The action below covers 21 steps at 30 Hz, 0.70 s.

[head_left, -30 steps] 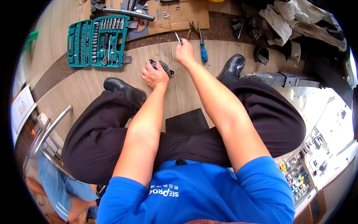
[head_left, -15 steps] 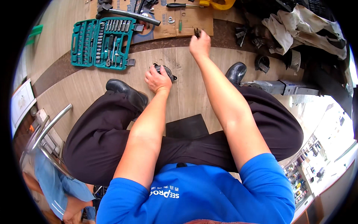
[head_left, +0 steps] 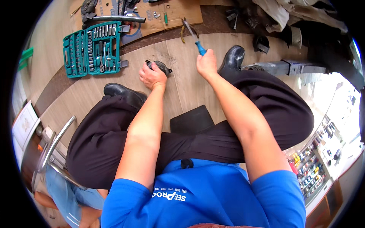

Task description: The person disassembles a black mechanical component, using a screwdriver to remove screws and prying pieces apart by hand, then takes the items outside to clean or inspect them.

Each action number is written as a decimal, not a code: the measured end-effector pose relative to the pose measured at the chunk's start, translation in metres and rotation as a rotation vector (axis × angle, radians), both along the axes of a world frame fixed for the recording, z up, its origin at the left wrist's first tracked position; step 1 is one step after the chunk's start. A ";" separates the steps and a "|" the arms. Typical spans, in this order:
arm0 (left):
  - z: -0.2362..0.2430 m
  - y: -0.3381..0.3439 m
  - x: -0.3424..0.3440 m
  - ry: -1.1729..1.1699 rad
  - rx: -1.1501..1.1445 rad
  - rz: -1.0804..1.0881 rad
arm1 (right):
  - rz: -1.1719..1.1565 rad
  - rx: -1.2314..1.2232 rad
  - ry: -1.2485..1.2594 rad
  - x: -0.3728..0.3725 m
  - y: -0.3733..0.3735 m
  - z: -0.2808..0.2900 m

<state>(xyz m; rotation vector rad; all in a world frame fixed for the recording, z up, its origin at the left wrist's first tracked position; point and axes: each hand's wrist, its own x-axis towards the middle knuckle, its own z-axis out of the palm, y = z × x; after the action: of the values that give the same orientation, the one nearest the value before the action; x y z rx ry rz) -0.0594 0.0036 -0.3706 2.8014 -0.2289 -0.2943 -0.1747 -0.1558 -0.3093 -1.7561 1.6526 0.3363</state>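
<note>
- Head view, left hand (head_left: 153, 77): fingers curled over black round part (head_left: 163, 67), gripping it; part sits under and just beyond the fingers, against the floor (head_left: 181, 89)
- Head view, right hand (head_left: 207, 64): closed around blue-handled screwdriver (head_left: 200, 48); shaft points away from hand; pliers (head_left: 182, 37) beyond it, near the tip
- Head view, surroundings: green socket case (head_left: 118, 45) left of left hand; cardboard (head_left: 186, 15) beyond both hands; black boot (head_left: 234, 57) right of right hand

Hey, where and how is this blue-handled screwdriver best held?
Probably by the blue handle, coming from your near side, as your right hand's grip has it: the thick handle points back toward you, while the slim metal shaft points away.
</note>
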 end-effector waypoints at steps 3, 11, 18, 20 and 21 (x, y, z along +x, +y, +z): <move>0.002 -0.005 -0.001 -0.008 0.014 0.033 | 0.290 0.193 -0.071 -0.006 0.012 0.044; 0.002 -0.007 -0.001 -0.012 0.018 0.000 | 0.506 0.366 -0.212 0.006 0.043 0.080; 0.003 -0.007 -0.001 -0.029 0.039 -0.006 | 0.520 0.391 -0.211 0.016 0.031 0.063; 0.003 -0.006 -0.001 -0.029 0.043 -0.002 | 0.469 0.425 -0.224 0.020 0.027 0.064; 0.002 -0.007 -0.001 -0.028 0.042 -0.004 | 0.466 0.441 -0.214 0.020 0.023 0.065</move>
<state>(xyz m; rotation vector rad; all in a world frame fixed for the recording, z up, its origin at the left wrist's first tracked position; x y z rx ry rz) -0.0602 -0.0030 -0.3682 2.8481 -0.2372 -0.2639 -0.1543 -0.1323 -0.2445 -1.7406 0.9191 0.6454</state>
